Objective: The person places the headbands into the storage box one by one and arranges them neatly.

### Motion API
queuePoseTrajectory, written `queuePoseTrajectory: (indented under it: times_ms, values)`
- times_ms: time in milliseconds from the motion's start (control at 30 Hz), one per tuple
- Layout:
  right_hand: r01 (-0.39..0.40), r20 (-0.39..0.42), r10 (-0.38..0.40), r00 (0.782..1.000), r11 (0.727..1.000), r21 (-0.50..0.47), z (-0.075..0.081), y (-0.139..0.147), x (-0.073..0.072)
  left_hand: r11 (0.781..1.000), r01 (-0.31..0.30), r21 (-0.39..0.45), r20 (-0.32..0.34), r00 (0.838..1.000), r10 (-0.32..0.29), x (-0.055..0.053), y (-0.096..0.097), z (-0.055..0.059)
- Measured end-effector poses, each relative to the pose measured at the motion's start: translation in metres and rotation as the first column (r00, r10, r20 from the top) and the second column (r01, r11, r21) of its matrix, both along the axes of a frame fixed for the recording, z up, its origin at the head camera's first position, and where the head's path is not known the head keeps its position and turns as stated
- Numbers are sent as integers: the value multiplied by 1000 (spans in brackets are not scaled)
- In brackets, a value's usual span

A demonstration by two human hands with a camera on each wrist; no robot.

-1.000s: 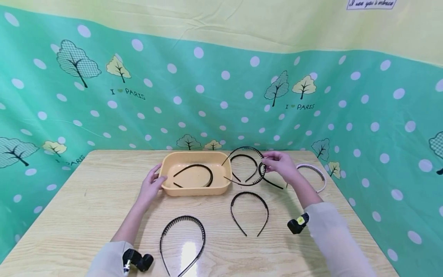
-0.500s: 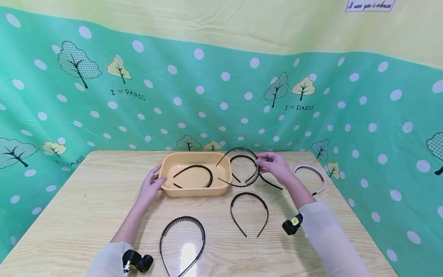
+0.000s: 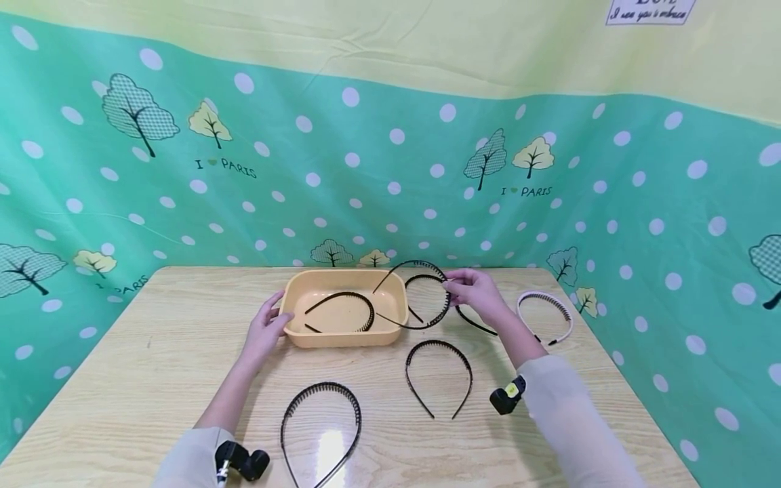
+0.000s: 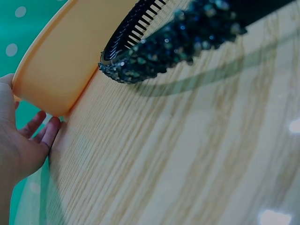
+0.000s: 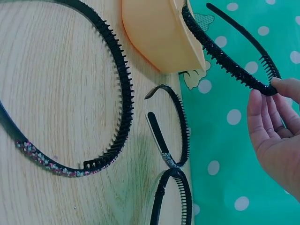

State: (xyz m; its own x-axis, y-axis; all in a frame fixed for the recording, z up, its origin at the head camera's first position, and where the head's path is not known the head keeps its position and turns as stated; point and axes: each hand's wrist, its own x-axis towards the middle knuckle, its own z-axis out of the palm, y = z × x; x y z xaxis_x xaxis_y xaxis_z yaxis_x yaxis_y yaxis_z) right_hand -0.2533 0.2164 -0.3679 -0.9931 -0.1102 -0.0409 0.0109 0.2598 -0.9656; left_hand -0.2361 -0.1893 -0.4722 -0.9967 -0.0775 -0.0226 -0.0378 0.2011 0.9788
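My left hand (image 3: pixel 265 327) grips the left end of a peach plastic basin (image 3: pixel 344 339), thumb over the rim and fingers against the outside wall. One black headband (image 3: pixel 372 315) lies inside the basin. My right hand (image 3: pixel 477 295) pinches another black toothed headband (image 5: pixel 220 55) at its curved top, between thumb and fingers. This headband is tilted on its side, its two free ends pointing left and overlapping the basin's right end in the head view. In the right wrist view its outer side is dark and glittery.
On the wooden table lie a black headband (image 3: pixel 326 384) at front, another (image 3: pixel 438 342) right of it, and a pale pink one (image 3: pixel 571 320) at far right. Two more black headbands (image 5: pixel 183 126) lie near the right hand. A green polka-dot cloth (image 3: pixel 350 210) hangs behind.
My right hand has moved left with the held headband, whose ends now reach further over the basin's right end. The left hand and basin have stayed in place.
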Motion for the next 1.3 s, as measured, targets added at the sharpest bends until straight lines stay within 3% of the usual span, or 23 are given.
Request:
queuePoseTrajectory:
  times_ms: [200, 733, 1033, 1300]
  values:
    - [14, -2, -14, 1000, 999, -37, 0, -6, 1, 1000, -1, 6, -4, 1000, 1, 0, -1, -1]
    - [23, -3, -23, 1000, 999, -28, -4, -20, -5, 1000, 6, 9, -15, 1000, -5, 0, -1, 0]
    - [40, 38, -36, 999, 993, -115, -7, -29, -7, 1000, 7, -3, -14, 1000, -7, 2, 0, 2]
    - [32, 31, -29, 999, 993, -112, -12, -37, -9, 1000, 6, -12, -16, 1000, -6, 1, -1, 0]
